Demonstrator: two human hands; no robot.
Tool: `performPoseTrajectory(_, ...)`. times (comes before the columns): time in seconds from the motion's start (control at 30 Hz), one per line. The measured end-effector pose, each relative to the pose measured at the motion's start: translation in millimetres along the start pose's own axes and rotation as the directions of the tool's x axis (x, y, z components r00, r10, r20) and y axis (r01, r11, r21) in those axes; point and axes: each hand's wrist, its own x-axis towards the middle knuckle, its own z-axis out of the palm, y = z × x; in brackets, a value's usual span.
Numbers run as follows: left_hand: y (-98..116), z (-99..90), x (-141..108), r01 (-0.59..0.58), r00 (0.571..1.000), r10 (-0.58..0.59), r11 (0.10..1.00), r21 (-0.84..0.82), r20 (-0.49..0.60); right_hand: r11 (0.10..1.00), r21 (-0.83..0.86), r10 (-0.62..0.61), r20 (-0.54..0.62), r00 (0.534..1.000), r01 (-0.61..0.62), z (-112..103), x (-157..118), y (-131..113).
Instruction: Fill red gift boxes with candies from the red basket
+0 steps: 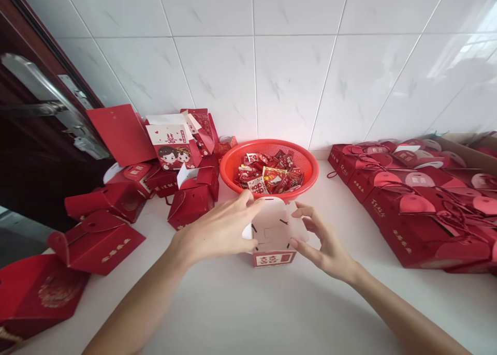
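In front of me a small red-and-white cardboard gift box (273,260) stands on the white counter, its top open and its white inside showing. My left hand (217,225) is at its left side, thumb low near the front corner and fingers over the left flap. With thumb and fingers on either side of the right flap (298,224), my right hand (322,243) holds the box from the right. Just behind the box sits a red plastic basket (229,176) with many wrapped sweets (274,175) in it.
Several red gift boxes (104,241) stand at the left, some with raised lids, beside a cartoon-printed box (174,148). Rows of closed red boxes (404,210) tied with cords fill the right. A tiled wall (291,86) closes the back; a dark door with a handle (50,96) is at far left.
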Motion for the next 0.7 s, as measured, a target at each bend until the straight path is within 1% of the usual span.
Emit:
performPoseTrajectory(0.1,-5.2,1.7,1.1,0.007,1.000,-0.007,0.999,-0.032,0.025,0.999,0.045,0.006,0.032,0.999,-0.008,-1.4,0.9,0.0)
performPoseTrajectory(0.3,-8.6,0.4,-1.6,-0.005,0.996,0.004,1.000,0.003,0.084,0.985,0.171,-0.038,0.113,0.993,0.019,0.1,2.1,-1.7)
performPoseTrajectory(0.47,-11.0,1.4,-3.6,-0.005,0.993,0.008,1.000,-0.018,0.121,0.963,0.263,0.019,0.145,0.989,-0.057,3.1,0.7,-1.1)
performPoseTrajectory(0.53,-12.9,1.6,-3.7,-0.014,0.992,0.017,1.000,-0.026,0.123,0.960,0.271,0.032,0.147,0.989,-0.072,4.7,-0.3,-0.3)
performPoseTrajectory(0.63,-14.4,0.6,-2.7,-0.028,0.992,0.031,0.999,-0.030,0.120,0.969,0.240,0.032,0.123,0.992,-0.061,7.1,-0.5,1.7)
performPoseTrajectory(0.7,-13.9,-0.6,-0.8,-0.026,0.995,0.028,0.999,-0.020,0.097,0.976,0.210,0.032,0.100,0.994,-0.053,8.1,0.8,4.0)
